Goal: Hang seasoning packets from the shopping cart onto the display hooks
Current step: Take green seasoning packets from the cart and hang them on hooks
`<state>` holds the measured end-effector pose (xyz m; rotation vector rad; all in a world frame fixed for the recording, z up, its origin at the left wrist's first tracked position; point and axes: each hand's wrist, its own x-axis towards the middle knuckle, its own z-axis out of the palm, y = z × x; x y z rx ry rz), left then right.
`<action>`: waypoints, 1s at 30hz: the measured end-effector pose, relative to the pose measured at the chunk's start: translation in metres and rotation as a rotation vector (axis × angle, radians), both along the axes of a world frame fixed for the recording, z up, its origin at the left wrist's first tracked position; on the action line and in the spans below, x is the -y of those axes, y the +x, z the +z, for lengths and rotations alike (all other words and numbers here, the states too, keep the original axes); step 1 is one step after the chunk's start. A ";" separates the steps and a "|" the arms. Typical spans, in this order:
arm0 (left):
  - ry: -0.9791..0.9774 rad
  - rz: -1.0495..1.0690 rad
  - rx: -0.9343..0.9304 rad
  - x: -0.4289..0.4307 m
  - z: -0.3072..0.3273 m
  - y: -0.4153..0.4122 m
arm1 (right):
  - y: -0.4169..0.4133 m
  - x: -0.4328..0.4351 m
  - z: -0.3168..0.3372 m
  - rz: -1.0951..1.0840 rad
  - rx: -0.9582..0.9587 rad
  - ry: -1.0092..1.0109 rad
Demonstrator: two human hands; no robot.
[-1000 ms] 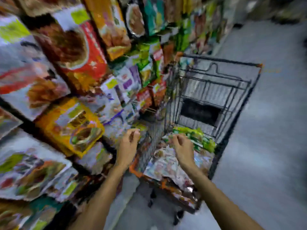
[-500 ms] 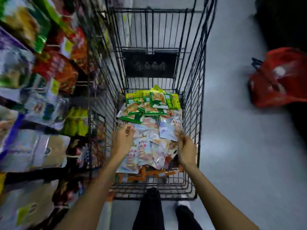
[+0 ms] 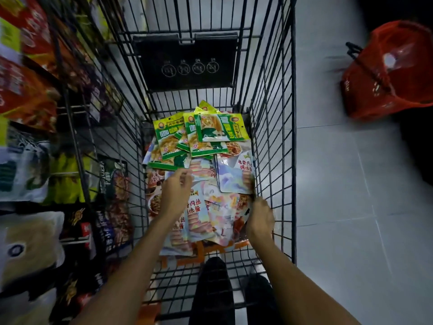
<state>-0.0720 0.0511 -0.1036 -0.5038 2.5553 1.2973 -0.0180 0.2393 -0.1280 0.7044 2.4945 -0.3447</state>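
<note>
- Since half a second ago my left hand (image 3: 174, 191) has slid right, off the pile's left edge and onto its middle. My right hand (image 3: 260, 216) stays at the pile's right edge.
- My left fingers are loosely curled and blurred over the pale blue glossy seasoning packets (image 3: 199, 216); I cannot tell whether they hold one.
- My right fingers curl round the near right corner of the top pale blue packet (image 3: 234, 177), beside the right wall of the black wire shopping cart (image 3: 276, 127).
- The green-and-yellow seasoning packets (image 3: 210, 130) lie just beyond both hands, at the pile's far end.
- A red plastic basket (image 3: 389, 73) sits on the floor, far right.
</note>
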 end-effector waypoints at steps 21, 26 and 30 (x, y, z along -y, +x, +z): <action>-0.052 0.019 -0.025 0.019 -0.064 -0.099 | -0.038 0.037 -0.044 0.054 -0.161 -0.077; -0.050 0.045 0.082 0.000 -0.092 -0.136 | -0.040 0.028 -0.053 0.000 -0.146 -0.162; -0.122 0.131 0.196 -0.012 -0.106 -0.152 | -0.038 0.027 -0.054 -0.049 -0.160 -0.204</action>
